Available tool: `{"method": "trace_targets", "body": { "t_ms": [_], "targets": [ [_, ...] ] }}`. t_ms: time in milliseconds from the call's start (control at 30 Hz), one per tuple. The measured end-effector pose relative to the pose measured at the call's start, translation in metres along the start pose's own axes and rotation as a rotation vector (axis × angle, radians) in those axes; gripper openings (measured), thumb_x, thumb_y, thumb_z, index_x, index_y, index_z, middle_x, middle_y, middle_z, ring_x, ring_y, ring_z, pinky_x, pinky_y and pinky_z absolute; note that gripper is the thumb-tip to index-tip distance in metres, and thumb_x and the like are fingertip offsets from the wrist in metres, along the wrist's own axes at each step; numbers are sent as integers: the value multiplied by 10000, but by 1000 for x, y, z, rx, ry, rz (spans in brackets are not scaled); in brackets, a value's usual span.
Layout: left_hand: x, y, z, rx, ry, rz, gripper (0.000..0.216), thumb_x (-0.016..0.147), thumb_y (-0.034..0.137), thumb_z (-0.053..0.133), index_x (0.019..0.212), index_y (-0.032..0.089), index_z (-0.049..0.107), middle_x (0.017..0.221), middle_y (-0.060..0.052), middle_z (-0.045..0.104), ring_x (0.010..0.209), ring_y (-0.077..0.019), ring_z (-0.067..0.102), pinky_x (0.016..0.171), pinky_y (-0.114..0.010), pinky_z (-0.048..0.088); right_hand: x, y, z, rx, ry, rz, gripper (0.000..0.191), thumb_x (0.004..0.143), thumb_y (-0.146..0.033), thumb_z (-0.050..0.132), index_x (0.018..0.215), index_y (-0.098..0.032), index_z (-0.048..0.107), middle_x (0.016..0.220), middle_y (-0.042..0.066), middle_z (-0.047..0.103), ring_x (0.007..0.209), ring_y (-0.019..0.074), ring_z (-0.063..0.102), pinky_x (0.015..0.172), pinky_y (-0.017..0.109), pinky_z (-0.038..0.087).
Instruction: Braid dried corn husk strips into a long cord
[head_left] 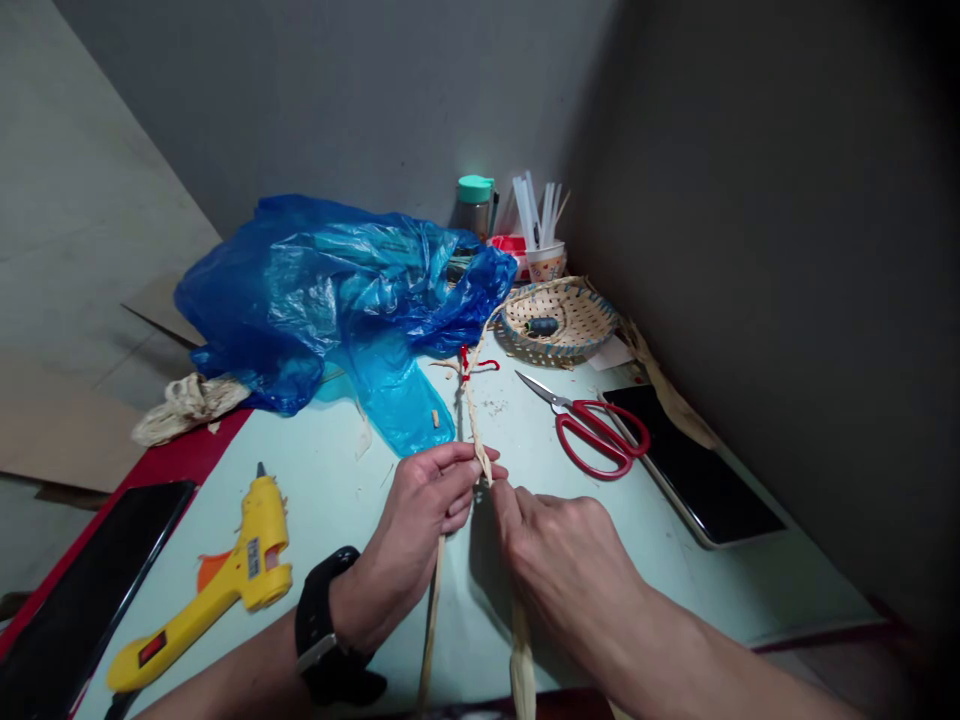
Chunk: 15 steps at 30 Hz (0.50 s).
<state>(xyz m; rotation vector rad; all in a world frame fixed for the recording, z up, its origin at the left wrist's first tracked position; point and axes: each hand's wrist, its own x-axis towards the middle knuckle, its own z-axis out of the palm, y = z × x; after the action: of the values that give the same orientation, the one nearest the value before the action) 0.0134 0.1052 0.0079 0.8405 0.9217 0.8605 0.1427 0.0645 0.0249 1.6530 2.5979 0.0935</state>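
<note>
A thin braid of dried straw-coloured strips point(472, 415) lies on the pale table point(337, 480), tied with red thread at its far end. My left hand point(420, 525), with a black watch on the wrist, pinches the braid's near end. My right hand point(559, 560) is closed on the loose strips just beside it. Two loose strip ends point(517, 650) trail toward me below the hands.
A yellow glue gun point(217, 590) lies at the left, beside a dark tablet point(82, 590). Red-handled scissors point(596, 430) and a second dark tablet point(694, 465) lie to the right. Behind are a blue plastic bag point(330, 290), a woven basket point(559, 318), a cup of sticks point(544, 235) and a husk bundle point(187, 405).
</note>
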Motion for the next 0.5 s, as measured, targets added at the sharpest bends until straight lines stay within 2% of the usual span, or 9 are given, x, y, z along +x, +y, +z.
{"method": "trace_targets", "body": {
  "t_ms": [100, 267, 333, 400, 467, 500],
  "targets": [
    [0, -1, 0, -40, -18, 8, 164, 791, 250, 641, 894, 123, 643, 655, 16, 522, 473, -26, 218, 423, -196, 114, -1, -1, 4, 8, 15, 8, 250, 803, -31, 458, 1014, -98, 574, 708, 104, 654, 551, 167, 590, 411, 286, 255],
    [0, 1, -3, -38, -15, 37, 166, 805, 239, 633, 911, 113, 656, 749, -28, 598, 462, -10, 220, 425, -193, 113, -5, 5, 3, 129, 7, 2, 174, 864, -148, 474, 969, -117, 609, 720, 108, 664, 574, 175, 590, 452, 290, 266],
    [1, 2, -3, -37, -6, 49, 156, 809, 240, 633, 902, 119, 665, 768, -32, 608, 457, -3, 223, 421, -191, 104, -4, 18, -3, 295, -11, 8, 228, 905, -290, 459, 885, -149, 636, 711, 90, 666, 573, 173, 583, 481, 287, 285],
    [1, 4, -3, -44, 3, 49, 144, 806, 237, 640, 892, 127, 674, 760, -21, 597, 460, 0, 231, 420, -185, 107, 3, 35, -10, 516, -13, 79, 350, 922, -416, 425, 810, -171, 649, 725, 76, 668, 615, 172, 589, 538, 278, 331],
    [2, 4, -3, -52, 14, 37, 140, 802, 234, 646, 891, 131, 683, 734, -7, 574, 463, 2, 237, 421, -178, 126, 14, 51, -11, 753, 65, 171, 359, 930, -442, 412, 942, -173, 649, 832, 72, 678, 752, 182, 606, 656, 277, 386],
    [2, 4, -3, -50, 22, 30, 146, 799, 236, 651, 895, 132, 685, 708, 2, 557, 463, 1, 243, 423, -176, 138, 20, 56, -10, 908, 37, 144, 338, 914, -442, 454, 1035, -177, 623, 905, 67, 674, 822, 183, 603, 702, 274, 400]
  ]
}}
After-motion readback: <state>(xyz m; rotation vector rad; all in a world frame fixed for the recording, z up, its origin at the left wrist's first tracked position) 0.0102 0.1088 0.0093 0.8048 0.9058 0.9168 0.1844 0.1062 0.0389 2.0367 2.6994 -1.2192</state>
